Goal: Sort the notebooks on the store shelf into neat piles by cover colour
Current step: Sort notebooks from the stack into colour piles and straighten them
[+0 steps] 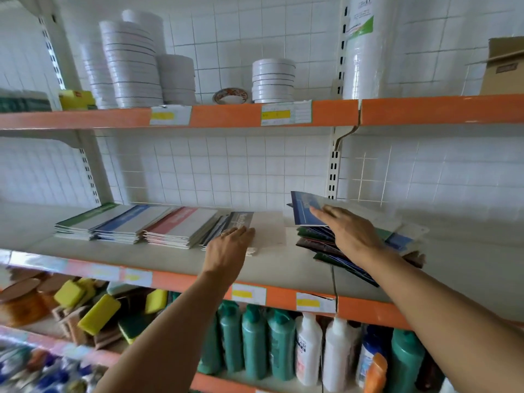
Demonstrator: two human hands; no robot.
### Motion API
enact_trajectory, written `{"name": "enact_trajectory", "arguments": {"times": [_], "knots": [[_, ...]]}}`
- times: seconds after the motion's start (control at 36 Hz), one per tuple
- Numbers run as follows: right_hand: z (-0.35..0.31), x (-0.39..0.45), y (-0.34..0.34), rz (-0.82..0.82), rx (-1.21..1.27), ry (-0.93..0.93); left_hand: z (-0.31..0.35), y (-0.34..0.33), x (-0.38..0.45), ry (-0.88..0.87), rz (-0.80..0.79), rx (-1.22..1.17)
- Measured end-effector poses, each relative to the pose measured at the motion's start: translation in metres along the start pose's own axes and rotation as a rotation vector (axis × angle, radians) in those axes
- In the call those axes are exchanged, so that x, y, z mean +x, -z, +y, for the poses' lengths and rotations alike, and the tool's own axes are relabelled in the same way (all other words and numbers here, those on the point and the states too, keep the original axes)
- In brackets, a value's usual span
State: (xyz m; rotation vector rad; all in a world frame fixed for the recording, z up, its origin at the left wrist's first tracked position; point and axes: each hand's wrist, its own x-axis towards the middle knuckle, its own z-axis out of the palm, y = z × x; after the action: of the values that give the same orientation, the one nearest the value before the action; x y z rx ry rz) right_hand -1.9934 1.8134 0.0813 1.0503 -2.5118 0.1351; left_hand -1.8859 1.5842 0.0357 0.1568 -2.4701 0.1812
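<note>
On the middle shelf (283, 268) the notebooks lie in two groups. To the left sit four neat piles side by side: a green pile (85, 222), a blue pile (127, 225), a red pile (178, 228) and a grey pile (241, 222), each cover carrying a coloured band along its far-left edge and white over the rest. The piles touch or slightly overlap one another.

The left hand (229, 245) rests flat on the grey pile, fingers (241, 231) straight and together, palm down, gripping nothing; the pile's near edge shows just beneath the hand.

To the right, apart from the neat piles, is a loose heap (340, 251) of dark green, dark red and blue notebooks, fanned out and askew, some corners jutting over the shelf's front. The right hand (348, 231) lies over this heap. Its fingertips (317, 212) press on a blue notebook (306, 208) that is tilted up, its far edge raised above the heap. The fingers look fairly straight; whether the thumb is curled under the cover cannot be told, as the hand is blurred.

Above, the top shelf (226, 116) holds stacks of white tape rolls (130, 63). Below, green and white bottles (255, 341) stand in a row, with yellow sponges (99, 313) to their left.
</note>
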Motion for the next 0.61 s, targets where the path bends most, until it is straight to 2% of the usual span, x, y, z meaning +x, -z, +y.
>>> {"name": "enact_trajectory", "arguments": {"times": [0.28,0.39,0.5,0.61], "knots": [[-0.074,0.065,-0.034,-0.012,-0.05,-0.012,-0.1,-0.036,-0.003,-0.026,-0.083,-0.011],[-0.099,0.084,-0.049,-0.01,-0.06,-0.02,-0.122,-0.051,0.003,0.009,-0.233,-0.06],[-0.115,0.103,-0.066,0.04,-0.019,-0.003,-0.133,-0.068,0.007,-0.029,-0.27,-0.106],[-0.135,0.113,-0.062,-0.073,-0.089,-0.032,-0.142,-0.087,0.01,-0.076,-0.315,-0.178]]}}
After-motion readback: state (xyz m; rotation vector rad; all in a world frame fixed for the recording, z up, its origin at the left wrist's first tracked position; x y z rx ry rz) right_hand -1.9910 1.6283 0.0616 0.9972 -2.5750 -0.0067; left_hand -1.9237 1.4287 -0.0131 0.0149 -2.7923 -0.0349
